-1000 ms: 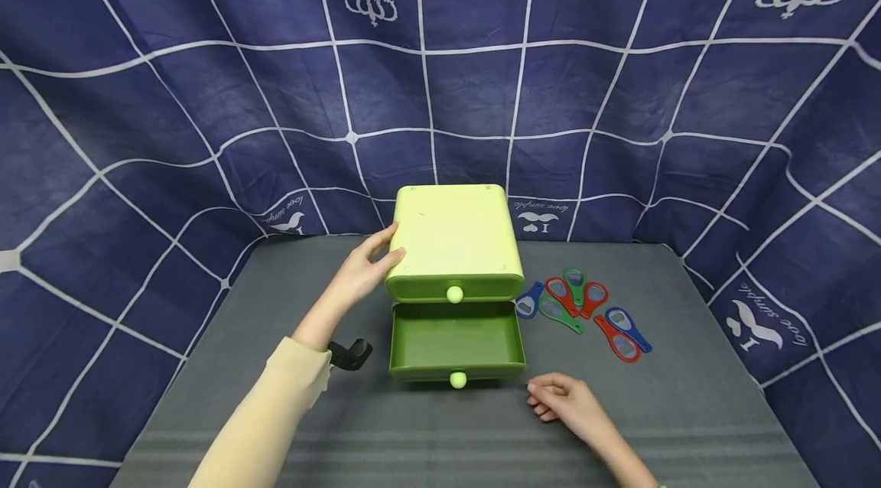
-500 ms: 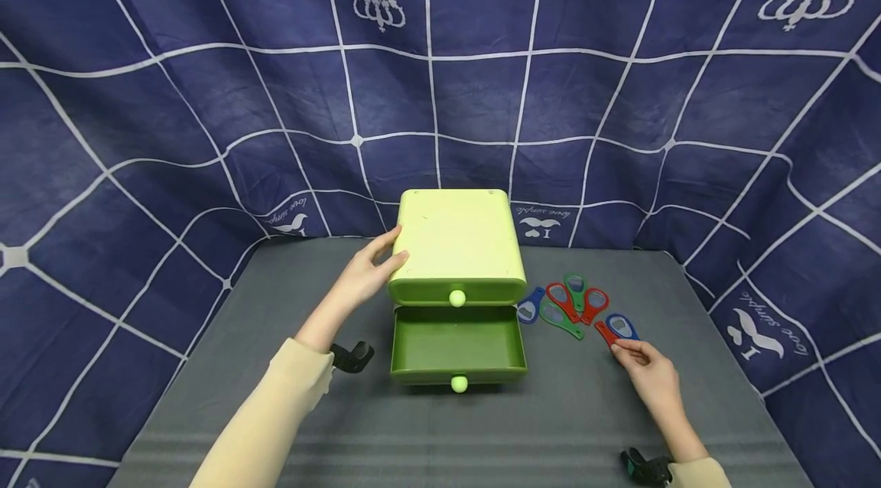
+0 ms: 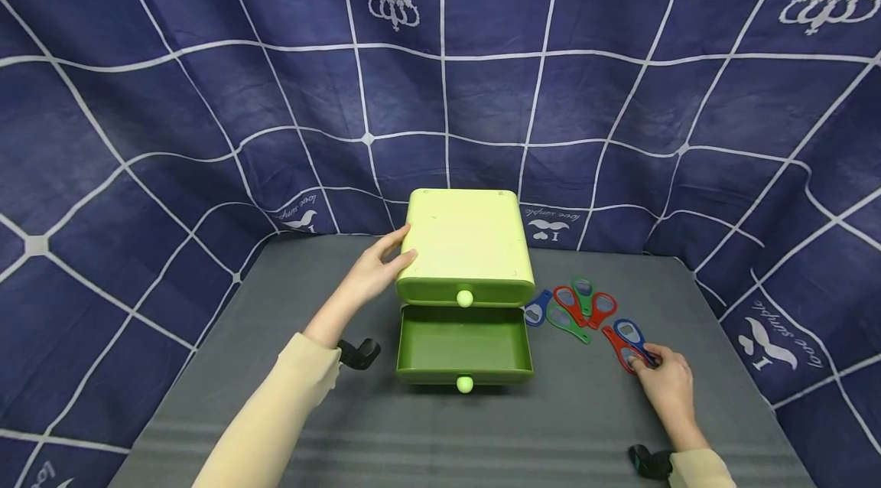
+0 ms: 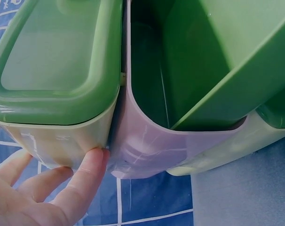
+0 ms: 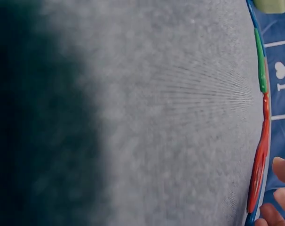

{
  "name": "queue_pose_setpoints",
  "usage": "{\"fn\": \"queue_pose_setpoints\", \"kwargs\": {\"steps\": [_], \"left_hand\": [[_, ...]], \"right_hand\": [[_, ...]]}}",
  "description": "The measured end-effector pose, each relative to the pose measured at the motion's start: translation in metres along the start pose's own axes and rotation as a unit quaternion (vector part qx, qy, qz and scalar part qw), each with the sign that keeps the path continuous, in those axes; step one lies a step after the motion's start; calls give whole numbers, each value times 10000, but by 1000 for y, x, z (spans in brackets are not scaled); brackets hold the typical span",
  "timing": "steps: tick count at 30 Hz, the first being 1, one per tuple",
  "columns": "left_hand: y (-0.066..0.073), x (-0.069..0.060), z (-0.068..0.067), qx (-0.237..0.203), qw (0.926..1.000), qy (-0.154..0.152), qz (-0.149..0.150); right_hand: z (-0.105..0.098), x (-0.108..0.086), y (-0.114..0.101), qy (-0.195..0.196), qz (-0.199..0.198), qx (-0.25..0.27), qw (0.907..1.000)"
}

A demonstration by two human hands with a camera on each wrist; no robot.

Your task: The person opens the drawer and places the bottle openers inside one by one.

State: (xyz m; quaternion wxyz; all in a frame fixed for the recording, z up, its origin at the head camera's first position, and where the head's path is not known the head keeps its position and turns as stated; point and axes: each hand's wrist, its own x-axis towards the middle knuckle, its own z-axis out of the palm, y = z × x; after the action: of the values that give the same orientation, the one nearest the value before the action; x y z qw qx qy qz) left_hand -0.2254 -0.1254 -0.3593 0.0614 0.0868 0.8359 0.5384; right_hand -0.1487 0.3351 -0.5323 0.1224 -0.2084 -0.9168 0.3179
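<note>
A stacked drawer box has a pale yellow top [image 3: 469, 234] and green drawers. Its upper drawer [image 3: 440, 291] is pushed in; the drawer below [image 3: 464, 343] is pulled out, with a bare inside. My left hand [image 3: 370, 272] rests against the box's left side, straight fingertips touching the cream casing [image 4: 62, 143] in the left wrist view. Right of the box, my right hand [image 3: 668, 385] pinches the handle of a blue bottle opener [image 3: 628, 331] between thumb and fingers. A red bottle opener [image 3: 616, 341] lies close beside it. The left hand's remaining fingers are partly hidden.
Several more red, green and blue openers [image 3: 582, 306] lie in a loose cluster right of the box. A grey cloth covers the table [image 3: 427, 442]. Blue curtain [image 3: 482, 90] with white lines hangs behind and at both sides. Black straps show at both wrists.
My right hand has moved right from in front of the lower drawer to the openers, first over the red one, then onto the blue one's handle. The left hand stays on the box.
</note>
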Motion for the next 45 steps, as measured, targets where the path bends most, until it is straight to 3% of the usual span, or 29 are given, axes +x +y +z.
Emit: {"fn": "queue_pose_setpoints", "kwargs": {"steps": [4,7,11,22,26,33,40,45], "left_hand": [[-18,11,3,84,9999,53,77],[-21,14,4,104,9999,48,86],[-20,13,5,65,10000,9,32],[-21,14,6,166,9998,-31,54],[-21,14,6,189,9998,-40,109],[-22,12,-1,164,9998,34,-58],[-18,11,-3,239,9997,-24,28],[-16,11,0,253,9997,-40,38]], "right_hand": [[0,0,0,-137,-57,3,9999],[-1,2,3,-102,-192,-49,9998],[-2,4,7,-95,-297,-157,9994],[-9,11,9,-827,-55,-411,9957],[-11,15,10,-872,-141,-514,9948],[-9,22,5,-1067,-194,-442,9931],[-8,28,8,-908,-299,-344,9948],[-12,32,13,-875,77,-116,9961]]}}
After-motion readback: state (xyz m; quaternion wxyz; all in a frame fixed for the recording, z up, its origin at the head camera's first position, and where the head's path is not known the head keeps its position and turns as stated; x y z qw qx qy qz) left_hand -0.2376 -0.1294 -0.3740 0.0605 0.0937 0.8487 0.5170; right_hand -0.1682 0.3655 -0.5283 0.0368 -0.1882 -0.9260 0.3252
